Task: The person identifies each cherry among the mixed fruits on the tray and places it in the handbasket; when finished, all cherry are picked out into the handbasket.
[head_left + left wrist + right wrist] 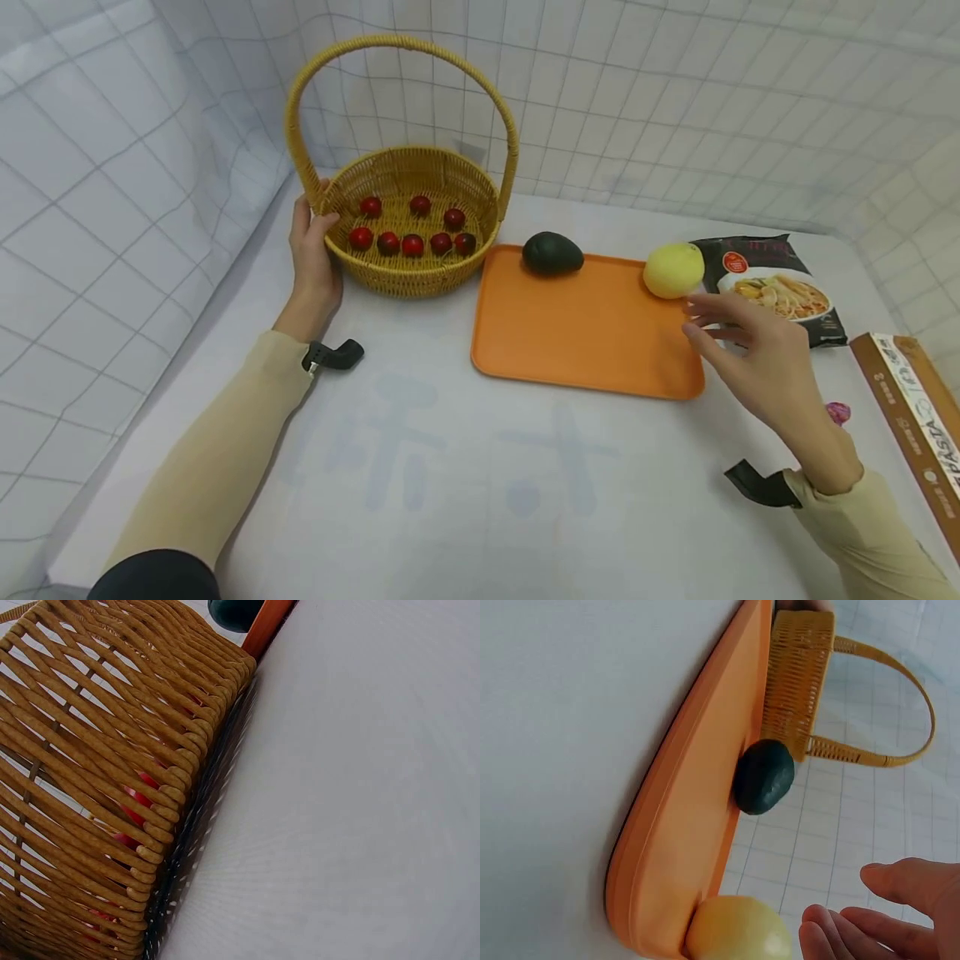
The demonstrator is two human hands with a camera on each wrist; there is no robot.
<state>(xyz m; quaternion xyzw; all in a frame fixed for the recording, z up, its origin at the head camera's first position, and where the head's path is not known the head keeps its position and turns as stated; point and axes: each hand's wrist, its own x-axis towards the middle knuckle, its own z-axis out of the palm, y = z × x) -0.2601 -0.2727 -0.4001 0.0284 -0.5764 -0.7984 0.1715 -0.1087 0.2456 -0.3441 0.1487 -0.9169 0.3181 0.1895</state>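
At the left my left hand [312, 250] holds the side of a yellow wicker basket [408, 282], thumb over the rim near the handle's foot. Several small, round, shiny red fruits [412, 245] lie inside it. In the left wrist view the basket's woven wall [97, 750] hides the hand. My right hand [765, 358] hovers over the right edge of an orange tray [585, 333], thumb and fingers apart with nothing between them. Just beyond its fingertips a round yellow fruit [673, 270] rests in the tray's far right corner. A dark green avocado [552, 253] lies at the far left corner.
Right of the tray lies a black food packet [780, 287] with a noodle picture. A brown pasta box [918, 417] stands along the right edge, and a small pink wrapped item [837, 412] lies beside my right wrist. Grid-patterned white cloth [600, 100] hangs behind.
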